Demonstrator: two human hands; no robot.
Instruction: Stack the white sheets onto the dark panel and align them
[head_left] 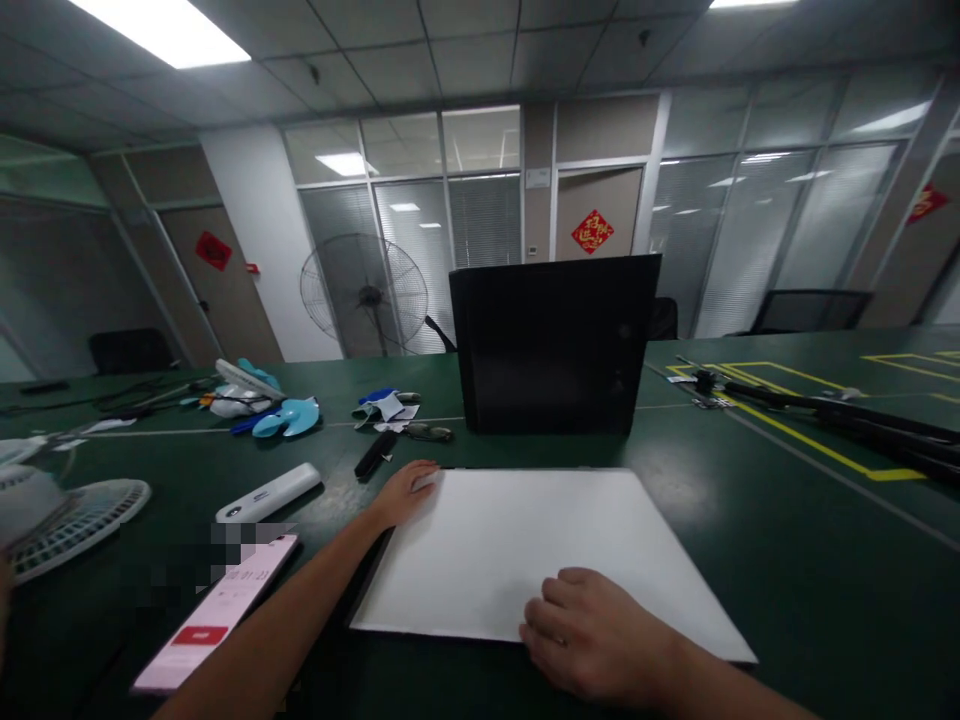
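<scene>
A flat white rectangular panel point(510, 540) with a thin dark edge lies in front of me on the dark green table. My left hand point(409, 492) is closed on its far left corner, thumb on top and fingers at the edge. Over the middle of the near edge is my right hand point(581, 625), its fingers curled in. The tips are turned away, so whatever they hold is hidden. Just beyond the panel stands a large black box-like panel point(551, 345), upright.
Left of my arm lie a lit phone point(217, 610) and a white oblong device point(270, 493). White fan parts point(82, 515) and light-blue fan blades point(289, 418) are farther left. A black stick-like object point(375, 455) lies beyond my left hand. Black poles point(840, 405) lie at right.
</scene>
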